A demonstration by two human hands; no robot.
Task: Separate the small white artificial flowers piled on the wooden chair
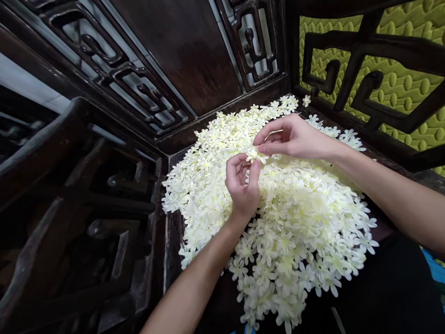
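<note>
Pinching one small cream flower [256,157] near the middle of the frame, I had both hands on it at once. My left hand [242,183] came up from the lower centre, its thumb and forefinger closed narrowly under the blossom, the other fingers [232,172] curled in. My right hand [294,138] reached in from the right edge, its thumb and forefinger tip pressed on the same flower from above and to the right, the remaining fingers loosely bent over it. The flower sat between the two grips, just above the big heap of like flowers [295,222] that spread from the upper centre down to the lower right. That heap lay on a dark wooden seat [173,227], with carved lattice panels [139,88] behind it in the upper left and a yellow-green padded wall [403,83] in the upper right.
</note>
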